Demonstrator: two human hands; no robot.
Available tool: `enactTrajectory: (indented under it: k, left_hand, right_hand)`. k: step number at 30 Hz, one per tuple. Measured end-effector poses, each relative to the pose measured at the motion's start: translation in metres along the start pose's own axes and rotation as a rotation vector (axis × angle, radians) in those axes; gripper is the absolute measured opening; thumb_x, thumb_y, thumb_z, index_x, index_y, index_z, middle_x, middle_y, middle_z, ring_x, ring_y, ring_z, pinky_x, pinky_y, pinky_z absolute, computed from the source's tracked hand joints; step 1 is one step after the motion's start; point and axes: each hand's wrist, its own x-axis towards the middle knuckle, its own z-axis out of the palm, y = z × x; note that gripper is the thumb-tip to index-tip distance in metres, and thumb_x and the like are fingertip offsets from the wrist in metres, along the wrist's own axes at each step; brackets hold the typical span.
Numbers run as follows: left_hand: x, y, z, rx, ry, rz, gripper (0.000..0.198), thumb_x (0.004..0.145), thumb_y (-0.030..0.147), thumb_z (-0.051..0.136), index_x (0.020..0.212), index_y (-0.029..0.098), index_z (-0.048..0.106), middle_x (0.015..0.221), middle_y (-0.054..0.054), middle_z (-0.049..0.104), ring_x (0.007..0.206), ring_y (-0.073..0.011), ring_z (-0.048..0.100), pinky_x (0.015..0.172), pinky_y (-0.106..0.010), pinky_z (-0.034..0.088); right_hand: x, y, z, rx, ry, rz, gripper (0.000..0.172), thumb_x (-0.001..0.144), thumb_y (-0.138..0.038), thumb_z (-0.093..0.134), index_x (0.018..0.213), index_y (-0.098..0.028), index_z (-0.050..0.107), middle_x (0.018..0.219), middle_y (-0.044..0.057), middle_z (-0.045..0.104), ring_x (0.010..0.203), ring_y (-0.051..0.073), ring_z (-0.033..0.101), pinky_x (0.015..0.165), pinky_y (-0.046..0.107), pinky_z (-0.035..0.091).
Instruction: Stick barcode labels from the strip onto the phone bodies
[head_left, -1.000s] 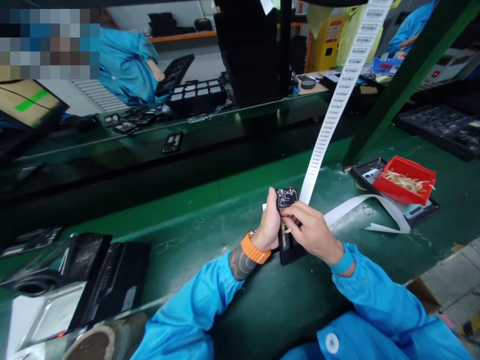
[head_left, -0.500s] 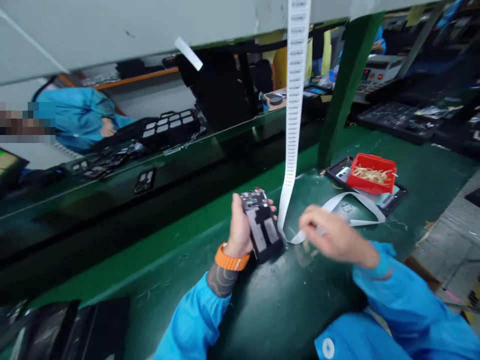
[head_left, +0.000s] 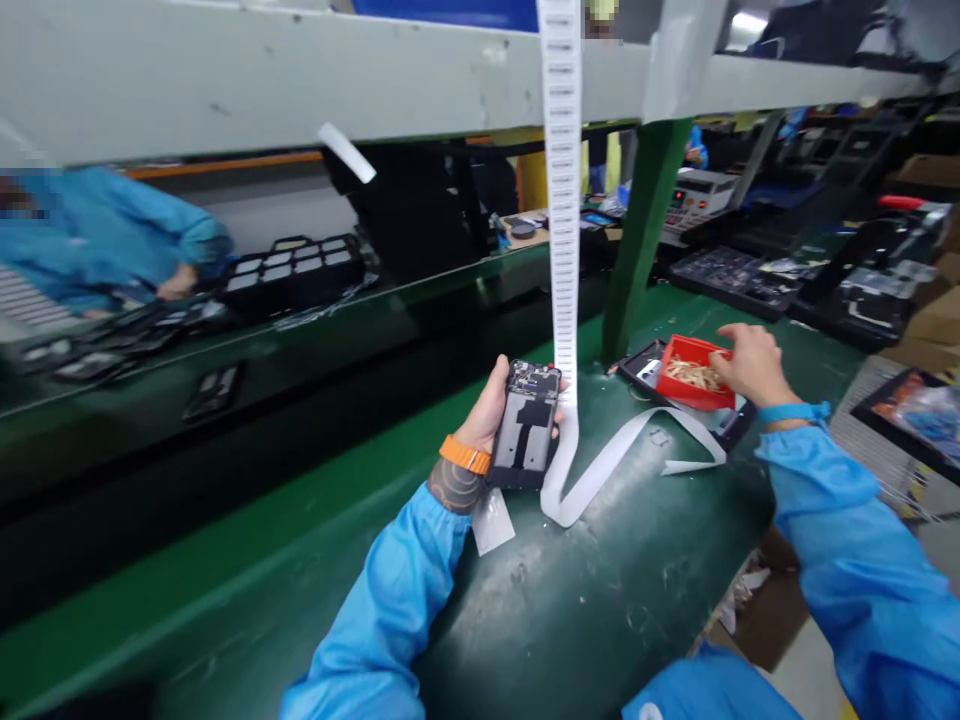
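Left forearm rising from the bottom centre of the frame, its wrist circled by a ribbed orange band point(head_left: 465, 454); the left hand point(head_left: 486, 412) grasps an opened handset point(head_left: 525, 428) at the centre, thumb upright along the near edge, fingertips showing at the opposite edge. The handset, a flat black rectangle with rounded corners, is tilted with its interior upward: small circuit parts fill the top end, and smooth grey panels flank a matte black strip below. Right forearm extended from the lower right, sleeve of creased, glossy blue cloth; the right hand point(head_left: 752, 366) stands palm down, fingers bent, at the right-hand rim of a red plastic bin point(head_left: 694, 400), right of centre. Whether its fingertips pinch anything cannot be told. The bin, shallow and box-shaped, contains a tangle of thin, pale, curled strips point(head_left: 691, 373) and rests on a dark, flat tray point(head_left: 739, 427). A glossy paper ribbon point(head_left: 564, 230), printed with rows of barcodes, hangs from the top edge, passes behind the handset and folds, blank, across the scuffed green tabletop point(head_left: 615, 610).
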Motion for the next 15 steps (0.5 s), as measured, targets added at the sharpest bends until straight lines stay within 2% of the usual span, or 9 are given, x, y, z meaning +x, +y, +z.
enactTrajectory:
  k: [2,3,4,7,9,11,13,15]
  left_hand:
    - [-0.016,-0.005,0.006,-0.022,-0.012,0.068,0.094,0.087,0.082,0.025,0.128,0.006,0.061,0.088,-0.021,0.071,0.072,-0.0293,0.072,0.068,-0.039,0.056]
    - [-0.025,-0.007,0.01,-0.035,-0.002,0.107,0.094,0.086,0.083,0.027,0.128,0.006,0.06,0.089,-0.02,0.071,0.074,-0.0294,0.072,0.069,-0.039,0.056]
    - [-0.035,-0.01,0.014,-0.051,0.018,0.145,0.093,0.086,0.083,0.029,0.129,0.007,0.06,0.09,-0.019,0.071,0.075,-0.0297,0.072,0.069,-0.039,0.056]
    - [-0.062,-0.02,0.027,-0.102,0.102,0.217,0.088,0.086,0.08,0.031,0.13,0.009,0.059,0.091,-0.018,0.071,0.077,-0.0308,0.072,0.068,-0.038,0.055]
    - [-0.075,-0.028,0.034,-0.128,0.142,0.24,0.087,0.087,0.079,0.033,0.13,0.008,0.059,0.091,-0.018,0.071,0.078,-0.031,0.072,0.069,-0.038,0.055]
    - [-0.083,-0.035,0.039,-0.148,0.149,0.253,0.086,0.087,0.078,0.034,0.129,0.008,0.06,0.091,-0.018,0.071,0.076,-0.0301,0.072,0.069,-0.038,0.054]
    - [-0.087,-0.041,0.042,-0.167,0.136,0.25,0.085,0.087,0.077,0.036,0.128,0.008,0.06,0.091,-0.018,0.071,0.074,-0.029,0.071,0.069,-0.037,0.053]
    - [-0.089,-0.044,0.044,-0.179,0.11,0.225,0.082,0.086,0.076,0.039,0.128,0.009,0.061,0.091,-0.017,0.071,0.073,-0.029,0.071,0.068,-0.037,0.053]
  right_hand:
    - [-0.002,-0.016,-0.005,0.079,0.12,0.025,0.054,0.084,-0.038,0.066,0.13,-0.011,0.057,0.123,0.027,0.058,0.109,0.039,0.053,0.083,0.047,0.039]
    - [-0.005,-0.03,-0.008,0.127,0.167,0.021,0.058,0.083,-0.041,0.069,0.132,-0.011,0.056,0.125,0.027,0.057,0.112,0.041,0.051,0.085,0.049,0.039]
    - [-0.011,-0.048,-0.012,0.184,0.209,0.008,0.056,0.083,-0.041,0.07,0.129,-0.012,0.059,0.125,0.027,0.057,0.113,0.041,0.051,0.086,0.052,0.039]
    - [-0.047,-0.116,-0.024,0.518,0.257,-0.109,0.027,0.09,-0.031,0.061,0.112,-0.016,0.064,0.114,0.02,0.063,0.105,0.034,0.057,0.089,0.05,0.043]
    - [-0.08,-0.161,-0.029,0.888,0.132,-0.274,0.019,0.094,-0.029,0.056,0.108,-0.019,0.064,0.101,0.012,0.065,0.088,0.024,0.063,0.077,0.041,0.052]
    - [-0.109,-0.195,-0.031,1.057,-0.016,-0.482,0.017,0.093,-0.024,0.057,0.108,-0.021,0.065,0.103,0.009,0.066,0.083,0.02,0.065,0.072,0.036,0.054]
    - [-0.127,-0.212,-0.03,1.078,-0.022,-0.572,0.016,0.094,-0.019,0.055,0.105,-0.021,0.066,0.1,0.007,0.065,0.083,0.019,0.064,0.072,0.035,0.055]
    - [-0.132,-0.214,-0.026,1.023,0.047,-0.587,0.017,0.094,-0.017,0.054,0.103,-0.022,0.068,0.095,0.007,0.065,0.085,0.02,0.065,0.073,0.036,0.056]
